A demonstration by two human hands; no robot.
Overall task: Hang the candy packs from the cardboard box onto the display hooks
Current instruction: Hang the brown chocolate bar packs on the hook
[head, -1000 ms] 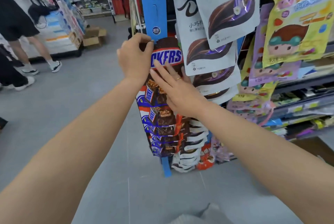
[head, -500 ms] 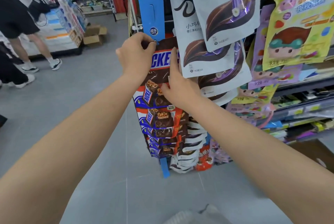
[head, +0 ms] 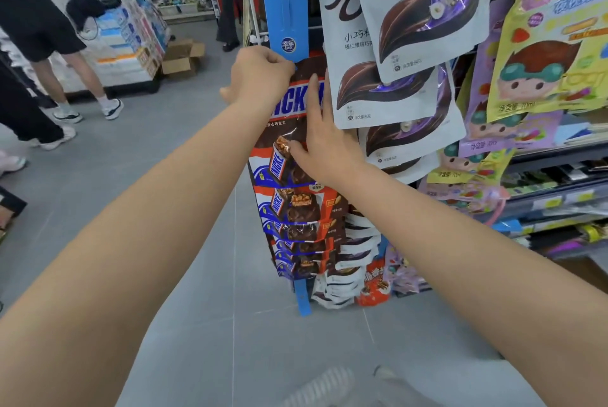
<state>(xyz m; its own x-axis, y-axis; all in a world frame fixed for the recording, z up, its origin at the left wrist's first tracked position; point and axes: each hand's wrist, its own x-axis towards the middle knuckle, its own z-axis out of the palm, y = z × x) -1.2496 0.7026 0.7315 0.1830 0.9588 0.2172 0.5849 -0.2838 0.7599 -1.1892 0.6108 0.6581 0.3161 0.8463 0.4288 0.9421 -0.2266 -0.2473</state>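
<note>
The left hand pinched the candy pack top at 12 o'clock, under the blue strip. The right hand, fingers straight, had slid to its 3 o'clock edge, probably steadying for hooking.

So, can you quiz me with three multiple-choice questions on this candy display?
1. Where does the left hand grip the candy pack? A its top edge; B its bottom; C its back.
2. What colour is the hanging strip? A red; B blue; C green.
3. How are the right hand fingers? A fisted; B straight, on the pack; C round a box.
Answers: 1 A, fingers pinch the top under the strip; 2 B, plainly blue; 3 B, they lie flat on the front.
</note>
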